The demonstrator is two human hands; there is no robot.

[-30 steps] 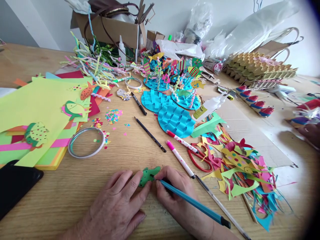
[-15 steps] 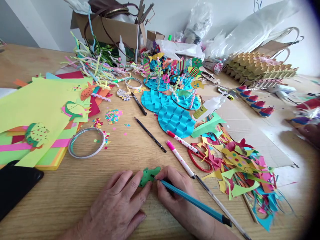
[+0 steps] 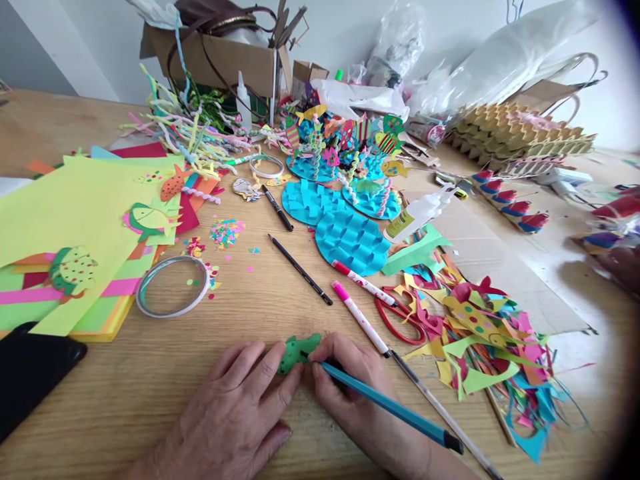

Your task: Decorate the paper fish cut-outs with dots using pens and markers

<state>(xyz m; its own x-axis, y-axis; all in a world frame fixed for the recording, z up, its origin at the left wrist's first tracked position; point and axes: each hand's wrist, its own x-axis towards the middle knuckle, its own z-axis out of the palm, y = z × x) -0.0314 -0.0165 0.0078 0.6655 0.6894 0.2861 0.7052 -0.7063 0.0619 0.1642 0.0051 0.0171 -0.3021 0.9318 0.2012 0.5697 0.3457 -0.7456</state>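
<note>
A small green paper cutout (image 3: 299,351) with dark dots, fish-like in outline, lies on the wooden table near the front edge. My left hand (image 3: 240,393) rests flat with fingers spread, and its fingertips press on the cutout's left and lower edges. A blue felt-tip pen (image 3: 385,402) is pinched in the fingers of my right hand (image 3: 353,377). Its dark tip touches or hovers just over the cutout's right part; which one I cannot tell. Just beyond my right hand lie a pink-capped marker (image 3: 360,319) and a clear-barrelled pen (image 3: 440,410).
Red-handled scissors (image 3: 400,321) lie beside a heap of paper scraps (image 3: 480,333) on the right. Blue woven paper discs (image 3: 353,243) and a glue bottle (image 3: 420,212) stand farther back. Tape (image 3: 173,315), yellow paper (image 3: 95,200) and a black object (image 3: 35,380) are left.
The pen tip has shifted very slightly to the left on the green cutout. My left hand looks unmoved.
</note>
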